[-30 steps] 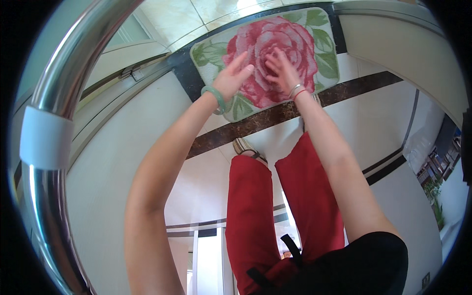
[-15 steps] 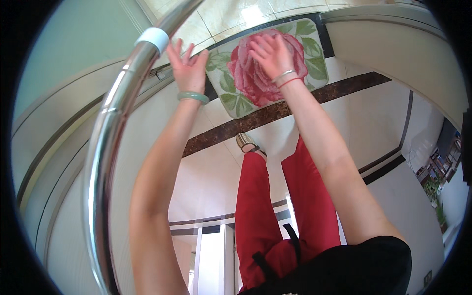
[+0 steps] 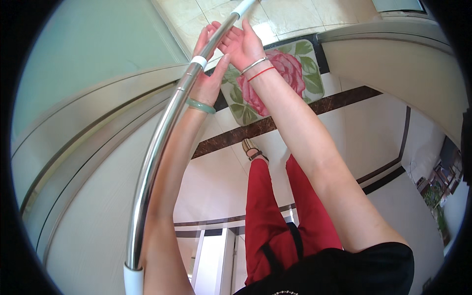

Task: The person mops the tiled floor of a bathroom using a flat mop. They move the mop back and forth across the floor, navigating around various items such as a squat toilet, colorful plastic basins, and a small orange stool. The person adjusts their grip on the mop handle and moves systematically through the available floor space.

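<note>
- Reaching up past a long metal pole (image 3: 164, 125), both bare hands have their fingers loosely parted, with neither wrapped round it.
- The left hand (image 3: 208, 87) is behind the pole in this view, thumb held away from its fingers; it has hold of nothing visible, and whether it touches the metal cannot be told.
- The right hand (image 3: 246, 50) is beside the pole's upper stretch, half open with its thumb raised — its fingertips come close to the pole, but contact cannot be told.
- The pole slants from the lower left to the top, with a white collar (image 3: 198, 61) in front of the left hand and white sections at both visible ends.
- A green bangle (image 3: 200, 105) rings the left wrist; a silver bracelet (image 3: 253, 65) and a red cord (image 3: 260, 74) ring the right.
- Beyond the hands, a rose-patterned mat (image 3: 310, 83) lies on the floor — a dark marble strip (image 3: 216, 144) runs just beside it.
- Red trousers (image 3: 264, 191) and a sandal (image 3: 252, 149) show below.
</note>
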The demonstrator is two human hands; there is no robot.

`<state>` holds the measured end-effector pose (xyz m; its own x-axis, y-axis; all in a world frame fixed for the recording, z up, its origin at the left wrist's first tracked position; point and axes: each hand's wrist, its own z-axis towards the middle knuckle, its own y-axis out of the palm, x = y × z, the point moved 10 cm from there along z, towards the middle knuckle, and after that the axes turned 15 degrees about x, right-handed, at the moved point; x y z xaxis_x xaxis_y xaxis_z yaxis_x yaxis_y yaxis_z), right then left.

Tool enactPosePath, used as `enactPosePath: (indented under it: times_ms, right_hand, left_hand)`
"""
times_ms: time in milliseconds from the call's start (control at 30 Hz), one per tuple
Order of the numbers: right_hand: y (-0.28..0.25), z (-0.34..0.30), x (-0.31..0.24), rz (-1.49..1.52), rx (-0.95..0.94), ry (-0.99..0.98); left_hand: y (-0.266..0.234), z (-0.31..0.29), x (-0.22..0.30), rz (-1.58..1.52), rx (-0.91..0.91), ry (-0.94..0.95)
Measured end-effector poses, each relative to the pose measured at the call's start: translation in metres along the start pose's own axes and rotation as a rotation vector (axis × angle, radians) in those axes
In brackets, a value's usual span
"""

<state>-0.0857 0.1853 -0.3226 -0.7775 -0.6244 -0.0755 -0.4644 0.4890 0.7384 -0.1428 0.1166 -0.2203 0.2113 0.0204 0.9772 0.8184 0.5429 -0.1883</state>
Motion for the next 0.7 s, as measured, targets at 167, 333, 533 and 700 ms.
enactPosePath:
  times_ms: [167,333,533,700]
  right_hand:
    - [0.014,-0.015,-0.019,-0.008,0.079,0.018]
    - [0.018,-0.034,-0.025,0.039,0.193,0.109]
    - [0.002,-0.051,-0.052,-0.249,0.333,0.089]
    - [0.004,-0.046,-0.055,-0.420,0.416,0.093]
  left_hand:
    - [0.014,0.002,0.029,-0.043,0.030,-0.124]
    - [0.024,-0.013,0.072,-0.026,0.163,-0.121]
    - [0.032,-0.054,0.105,-0.145,0.329,-0.219]
    - [0.027,-0.050,0.108,-0.079,0.344,-0.225]
